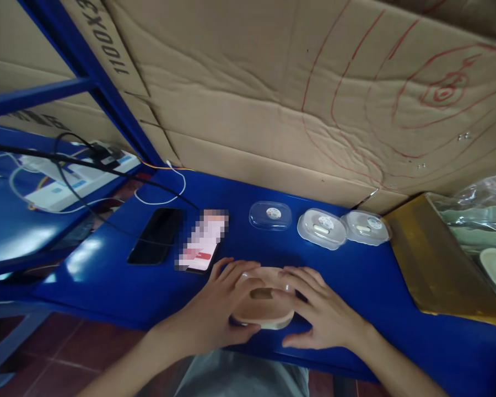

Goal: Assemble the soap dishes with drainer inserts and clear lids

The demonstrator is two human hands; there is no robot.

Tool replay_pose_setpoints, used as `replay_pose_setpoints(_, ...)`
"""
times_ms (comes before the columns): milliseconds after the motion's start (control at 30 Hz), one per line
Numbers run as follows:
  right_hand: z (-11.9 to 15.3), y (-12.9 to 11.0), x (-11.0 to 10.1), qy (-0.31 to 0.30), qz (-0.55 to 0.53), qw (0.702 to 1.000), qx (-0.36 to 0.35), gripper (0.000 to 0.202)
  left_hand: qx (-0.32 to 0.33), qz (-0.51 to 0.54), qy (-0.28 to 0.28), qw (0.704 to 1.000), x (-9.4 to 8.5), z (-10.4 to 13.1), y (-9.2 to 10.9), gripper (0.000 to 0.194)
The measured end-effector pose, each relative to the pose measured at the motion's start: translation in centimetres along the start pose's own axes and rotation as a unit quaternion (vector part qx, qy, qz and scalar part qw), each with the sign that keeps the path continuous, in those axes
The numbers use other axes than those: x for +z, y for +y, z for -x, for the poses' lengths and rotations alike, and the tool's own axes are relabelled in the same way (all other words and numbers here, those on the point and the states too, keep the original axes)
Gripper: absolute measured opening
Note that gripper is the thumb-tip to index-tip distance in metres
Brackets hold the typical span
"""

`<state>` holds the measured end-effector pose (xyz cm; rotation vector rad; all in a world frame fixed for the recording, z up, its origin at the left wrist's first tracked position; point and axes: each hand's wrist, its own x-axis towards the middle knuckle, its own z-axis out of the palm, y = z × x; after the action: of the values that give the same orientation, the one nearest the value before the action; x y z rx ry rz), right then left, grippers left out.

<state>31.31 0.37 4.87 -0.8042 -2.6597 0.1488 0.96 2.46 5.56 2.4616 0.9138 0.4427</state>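
On the near edge of the blue table, a beige rounded plastic box [268, 320] sits between my two hands. Shiny glints along its top suggest a clear lid, and a brownish oblong shape shows in the middle. My left hand [225, 306] grips its left side, fingers curled over the far rim and thumb at the near edge. My right hand [320, 309] has its fingers spread on the top and right side of the box, the thumb standing apart from the near edge. A loose clear plastic lid [270, 216] with a round sticker lies just beyond.
Two white boxes with clear lids, a nearer one [322, 229] and a farther one [367, 227], stand at the back right. Left are a lit phone [202, 242] and a dark phone [155, 237]. A carton [434, 264] of wrapped pieces bounds the right; cardboard [248, 82] stands behind.
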Motion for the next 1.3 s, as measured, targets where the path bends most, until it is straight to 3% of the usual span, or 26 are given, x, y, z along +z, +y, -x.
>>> replay_pose_setpoints(67,0.1,-0.4,0.6,-0.01,0.014,1.0,-0.008,0.076,0.012,-0.007,-0.005,1.0,0.4,0.0,0.1,0.066)
replay_pose_setpoints(233,0.1,-0.6,1.5,-0.014,0.037,0.999,-0.007,0.044,0.027,-0.046,-0.014,0.998,1.4,0.0,0.1,0.055)
replay_pose_setpoints(400,-0.6,-0.1,1.2,-0.031,0.062,0.998,0.007,0.043,0.042,-0.125,0.025,0.991,2.2,-0.7,-0.9,0.071)
replay_pose_setpoints(667,-0.6,0.4,1.3,0.002,0.068,0.998,0.008,0.039,0.083,-0.208,0.058,0.973,2.7,-1.7,-1.8,0.063)
replay_pose_setpoints(833,-0.5,0.5,2.5,0.04,0.108,0.993,0.026,0.036,0.077,-0.249,0.052,0.964,3.4,-1.6,-1.8,0.062)
replay_pose_setpoints(967,-0.6,0.7,2.8,0.032,0.103,0.993,0.042,0.035,0.065,-0.248,0.03,0.966,2.7,-1.9,-1.8,0.069)
replay_pose_setpoints(1067,-0.7,1.2,2.4,0.007,0.08,0.995,0.066,0.04,0.06,-0.194,0.009,0.979,1.1,-3.6,-2.6,0.066)
replay_pose_setpoints(1167,-0.6,1.8,2.0,-0.01,0.081,0.993,0.082,0.053,0.017,-0.176,0.038,0.983,-0.7,-7.1,-4.1,0.054)
replay_pose_setpoints(1300,-0.4,2.4,1.6,0.0,0.095,0.991,0.094,0.069,-0.065,-0.157,0.003,0.985,-3.1,-12.9,-6.2,0.073)
